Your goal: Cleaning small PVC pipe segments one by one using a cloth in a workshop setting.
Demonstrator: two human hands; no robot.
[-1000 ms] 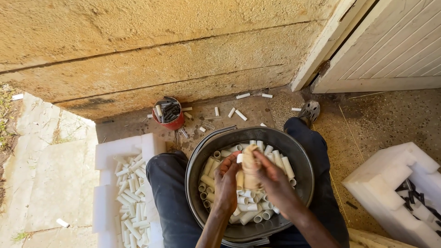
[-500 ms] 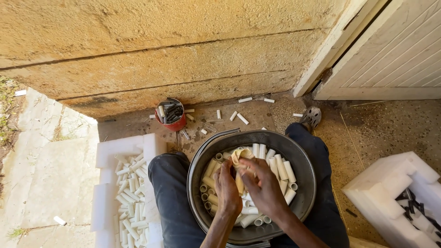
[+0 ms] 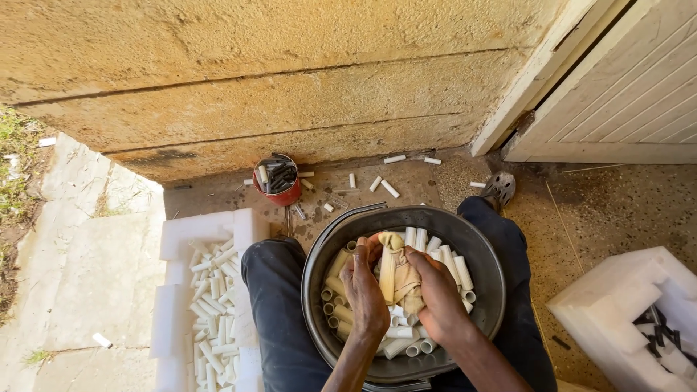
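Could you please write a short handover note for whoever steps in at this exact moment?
Left hand and right hand: both closed on a yellowish cloth wrapped round a white tube, above the dark metal basin on the lap.
Basin: holds many short white tubes, some stained.
White foam tray at the person's left: filled with more tubes.
Red tin by the wall holds dark pieces; loose tubes lie on the ground.
Done: tray well filled. Left: the basin's tubes.
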